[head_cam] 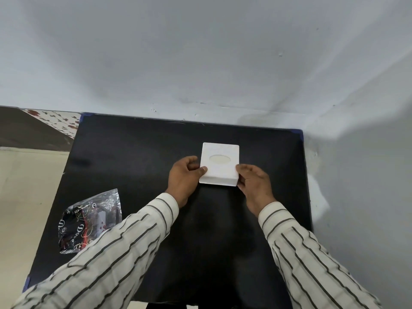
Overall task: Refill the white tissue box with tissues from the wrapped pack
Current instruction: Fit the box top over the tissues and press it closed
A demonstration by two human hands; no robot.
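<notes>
The white tissue box [219,151] lies flat on the black table [138,152], its oval opening facing up with pale tissue showing inside. My left hand [184,179] grips the box's left side, thumb on the top near the front corner. My right hand [254,184] holds the right front corner, fingers curled against the side. A crumpled plastic wrapper [87,219], clear with black, red and gold print, lies on the table's left edge near my left sleeve; I cannot tell whether tissues are inside it.
The table stands against a pale wall at the back and right. A patterned cloth [58,121] and beige floor [26,186] lie to the left. My striped sleeves cover much of the table's front.
</notes>
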